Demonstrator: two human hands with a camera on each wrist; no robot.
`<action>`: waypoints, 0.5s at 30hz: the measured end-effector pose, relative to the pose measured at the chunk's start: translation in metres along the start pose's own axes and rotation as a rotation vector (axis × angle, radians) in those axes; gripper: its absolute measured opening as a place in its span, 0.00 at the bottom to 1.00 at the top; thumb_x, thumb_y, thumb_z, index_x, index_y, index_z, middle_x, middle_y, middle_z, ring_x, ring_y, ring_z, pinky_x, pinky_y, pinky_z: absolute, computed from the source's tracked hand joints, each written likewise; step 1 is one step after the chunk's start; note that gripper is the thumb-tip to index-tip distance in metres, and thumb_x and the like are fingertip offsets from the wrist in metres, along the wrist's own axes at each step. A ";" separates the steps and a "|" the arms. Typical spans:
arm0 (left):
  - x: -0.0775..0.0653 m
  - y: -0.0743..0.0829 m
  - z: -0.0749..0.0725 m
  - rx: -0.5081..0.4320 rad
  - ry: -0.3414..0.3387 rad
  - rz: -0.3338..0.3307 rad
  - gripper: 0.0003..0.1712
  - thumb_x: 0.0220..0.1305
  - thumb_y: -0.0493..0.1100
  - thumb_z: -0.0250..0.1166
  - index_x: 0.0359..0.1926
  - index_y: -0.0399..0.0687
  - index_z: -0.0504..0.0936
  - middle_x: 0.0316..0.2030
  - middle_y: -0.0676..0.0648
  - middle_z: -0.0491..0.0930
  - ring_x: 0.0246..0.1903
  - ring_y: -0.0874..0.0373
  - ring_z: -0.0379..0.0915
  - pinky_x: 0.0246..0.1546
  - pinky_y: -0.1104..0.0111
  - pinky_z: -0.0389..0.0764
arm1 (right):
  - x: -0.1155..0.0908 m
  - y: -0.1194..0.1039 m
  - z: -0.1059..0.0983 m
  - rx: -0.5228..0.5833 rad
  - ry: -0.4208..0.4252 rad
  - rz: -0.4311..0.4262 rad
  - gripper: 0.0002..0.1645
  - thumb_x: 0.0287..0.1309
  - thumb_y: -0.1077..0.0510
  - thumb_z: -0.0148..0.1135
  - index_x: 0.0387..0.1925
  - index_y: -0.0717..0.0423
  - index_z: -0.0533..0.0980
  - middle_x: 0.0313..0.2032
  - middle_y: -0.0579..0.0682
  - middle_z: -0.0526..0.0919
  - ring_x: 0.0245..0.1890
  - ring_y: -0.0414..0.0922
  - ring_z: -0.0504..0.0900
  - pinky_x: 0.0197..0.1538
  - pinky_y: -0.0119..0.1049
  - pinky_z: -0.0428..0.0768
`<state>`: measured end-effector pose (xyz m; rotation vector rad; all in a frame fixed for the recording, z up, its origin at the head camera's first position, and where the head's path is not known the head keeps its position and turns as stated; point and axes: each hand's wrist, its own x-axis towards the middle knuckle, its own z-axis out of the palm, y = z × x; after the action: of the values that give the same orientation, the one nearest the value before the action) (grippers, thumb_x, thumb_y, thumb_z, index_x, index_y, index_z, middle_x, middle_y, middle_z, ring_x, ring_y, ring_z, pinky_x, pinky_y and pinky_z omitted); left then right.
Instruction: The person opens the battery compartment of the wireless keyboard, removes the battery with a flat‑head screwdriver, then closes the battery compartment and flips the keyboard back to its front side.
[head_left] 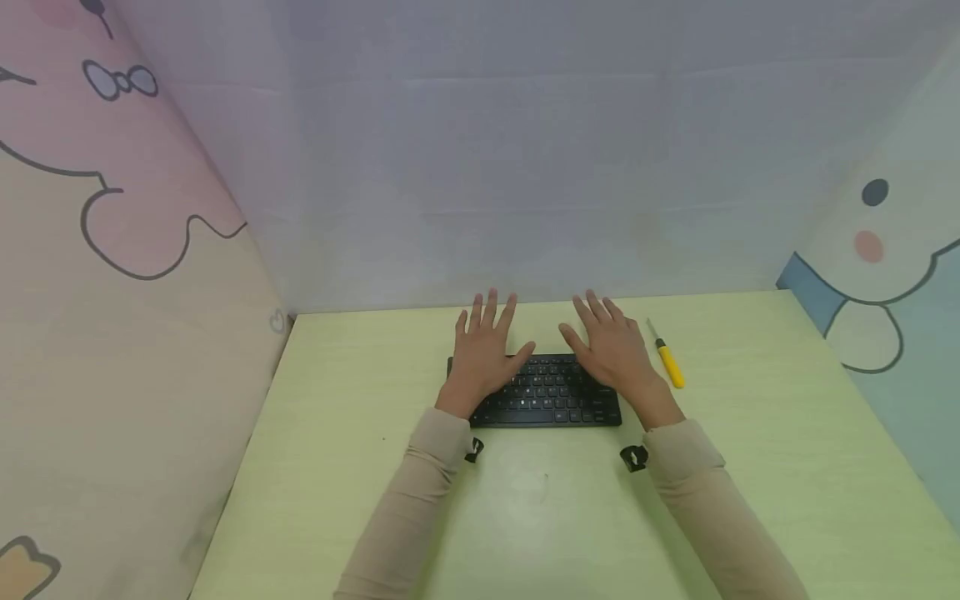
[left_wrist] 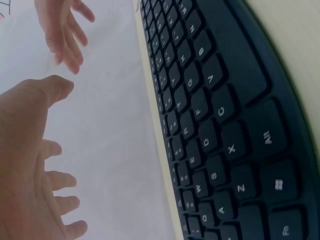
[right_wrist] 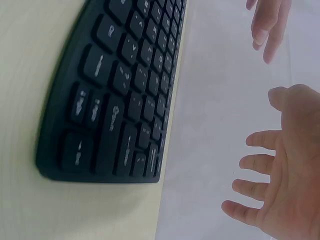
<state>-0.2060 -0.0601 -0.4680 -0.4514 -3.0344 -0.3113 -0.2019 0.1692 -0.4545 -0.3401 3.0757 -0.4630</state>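
Lying crosswise near left hand and right hand (both spread, empty): a keyboard, spacebar nearside.

White-lettered black keyboard, yellow-handled screwdriver, pale yellow-green table, beige sleeves

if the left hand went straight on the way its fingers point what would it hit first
Probably the pale backdrop; nothing visible stands between it and the left hand, though depth is unclear.
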 end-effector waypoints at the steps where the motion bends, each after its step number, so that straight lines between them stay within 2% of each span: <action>1: 0.000 0.001 0.000 -0.001 0.005 0.003 0.50 0.72 0.73 0.49 0.83 0.60 0.40 0.83 0.42 0.40 0.83 0.41 0.38 0.81 0.42 0.51 | -0.001 0.002 0.000 -0.001 -0.003 0.006 0.44 0.78 0.32 0.35 0.81 0.53 0.50 0.81 0.60 0.49 0.80 0.65 0.52 0.75 0.72 0.60; 7: -0.002 0.008 0.004 -0.027 0.019 0.028 0.51 0.71 0.73 0.51 0.83 0.61 0.41 0.83 0.42 0.43 0.83 0.43 0.40 0.81 0.42 0.53 | -0.009 0.012 -0.002 -0.015 -0.005 0.035 0.43 0.79 0.34 0.35 0.81 0.55 0.51 0.80 0.62 0.52 0.78 0.67 0.55 0.73 0.75 0.59; 15: -0.001 0.022 0.014 -0.024 0.007 0.062 0.53 0.69 0.74 0.53 0.83 0.61 0.41 0.83 0.43 0.44 0.83 0.44 0.41 0.80 0.43 0.55 | -0.014 0.024 -0.003 0.005 0.000 0.059 0.43 0.79 0.36 0.38 0.81 0.58 0.51 0.80 0.64 0.53 0.77 0.68 0.56 0.72 0.73 0.62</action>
<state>-0.1991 -0.0372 -0.4775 -0.5432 -3.0056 -0.3457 -0.1936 0.1953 -0.4586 -0.2482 3.0741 -0.4678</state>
